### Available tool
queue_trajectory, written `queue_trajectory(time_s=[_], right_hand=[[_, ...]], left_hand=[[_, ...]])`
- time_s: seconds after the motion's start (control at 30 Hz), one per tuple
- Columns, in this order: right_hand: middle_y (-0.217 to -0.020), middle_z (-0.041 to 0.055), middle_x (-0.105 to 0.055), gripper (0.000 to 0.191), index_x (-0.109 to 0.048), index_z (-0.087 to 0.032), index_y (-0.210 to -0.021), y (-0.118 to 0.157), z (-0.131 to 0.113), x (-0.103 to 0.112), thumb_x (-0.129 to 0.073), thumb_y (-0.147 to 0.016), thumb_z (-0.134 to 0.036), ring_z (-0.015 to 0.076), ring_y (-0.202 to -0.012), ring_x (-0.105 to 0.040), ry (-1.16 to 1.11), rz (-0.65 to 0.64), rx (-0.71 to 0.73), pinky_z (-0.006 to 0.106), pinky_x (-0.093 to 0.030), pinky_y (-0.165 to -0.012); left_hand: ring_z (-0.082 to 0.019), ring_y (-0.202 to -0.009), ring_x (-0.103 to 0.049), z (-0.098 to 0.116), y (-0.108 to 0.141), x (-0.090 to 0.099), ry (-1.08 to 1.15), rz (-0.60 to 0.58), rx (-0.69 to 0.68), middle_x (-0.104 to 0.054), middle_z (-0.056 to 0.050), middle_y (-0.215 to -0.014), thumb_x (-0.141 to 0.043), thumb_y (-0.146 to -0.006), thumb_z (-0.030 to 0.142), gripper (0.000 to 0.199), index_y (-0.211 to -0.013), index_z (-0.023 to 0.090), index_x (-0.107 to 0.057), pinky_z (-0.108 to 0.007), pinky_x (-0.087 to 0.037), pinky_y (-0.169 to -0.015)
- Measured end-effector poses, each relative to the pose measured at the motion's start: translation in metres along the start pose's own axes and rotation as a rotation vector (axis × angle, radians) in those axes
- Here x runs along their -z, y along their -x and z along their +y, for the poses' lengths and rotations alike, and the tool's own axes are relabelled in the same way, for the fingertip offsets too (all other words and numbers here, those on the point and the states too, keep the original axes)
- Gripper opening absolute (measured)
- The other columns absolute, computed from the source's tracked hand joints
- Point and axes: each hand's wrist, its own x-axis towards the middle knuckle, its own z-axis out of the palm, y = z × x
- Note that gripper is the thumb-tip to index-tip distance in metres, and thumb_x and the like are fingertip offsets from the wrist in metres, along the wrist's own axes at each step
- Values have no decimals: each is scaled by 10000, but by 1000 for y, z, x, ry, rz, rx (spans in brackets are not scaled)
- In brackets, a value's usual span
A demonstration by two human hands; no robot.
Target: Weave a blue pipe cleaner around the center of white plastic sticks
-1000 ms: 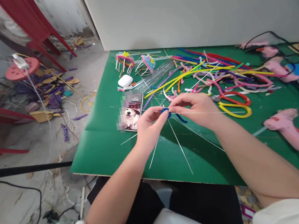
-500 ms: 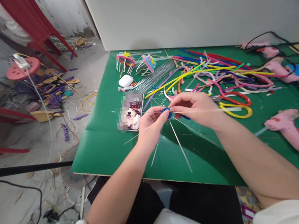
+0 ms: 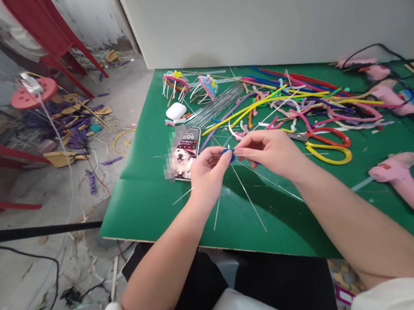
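Observation:
My left hand [image 3: 211,167] pinches a small blue fuzzy piece [image 3: 228,155], which looks like wound pipe cleaner, between thumb and fingers. Thin stiff wires [image 3: 249,195] radiate from it like spokes over the green table [image 3: 152,206]. From the other side, my right hand [image 3: 273,151] has its thumb and forefinger closed at the edge of the blue piece, on the blue strand or a wire; its fingertips partly hide which. Behind the hands lies a pile of coloured pipe cleaners [image 3: 281,103]. A phone [image 3: 183,156] rests beside my left hand.
Red-and-yellow scissors [image 3: 328,146] and a pink glue gun [image 3: 404,183] lie at right. Two small fuzzy flower-topped pieces [image 3: 176,83], a white case [image 3: 176,111] and a bundle of clear rods [image 3: 218,106] sit farther back. A pale panel [image 3: 266,13] stands behind the table.
The spoke wires have shifted slightly and look less blurred. The blue end that showed under my right hand is now mostly hidden. Both hands stay nearly in place.

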Motion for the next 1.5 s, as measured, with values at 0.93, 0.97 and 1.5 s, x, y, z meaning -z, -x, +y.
queue_trajectory(time_s=[0.93, 0.97, 1.5], right_hand=[[-570, -27, -622, 282, -639, -241, -680, 34, -35, 13, -474, -866, -374, 128, -491, -533, 879, -103, 26, 256, -284, -467], [-559, -26, -617, 280, -640, -243, -688, 35, -35, 12, -470, -869, -370, 130, -481, -532, 906, -91, 42, 259, -272, -464], [-673, 36, -649, 147, -629, -167, -687, 53, -40, -7, -541, -771, -85, 171, -666, -602, 1301, 8, 670, 289, -340, -514]], left_hand=[[-82, -603, -552, -2, 2, 1, -35, 95, 52, -583, 22, -670, -666, -727, 284, 145, -769, 167, -592, -217, -434, -596], [-85, -605, -550, -2, 2, 2, -52, 96, 46, -583, 21, -667, -667, -726, 287, 146, -768, 167, -595, -218, -432, -595], [-106, -643, -567, -6, 9, 1, -423, 49, -90, -634, 2, -724, -609, -783, 305, 124, -818, 186, -618, -221, -424, -579]])
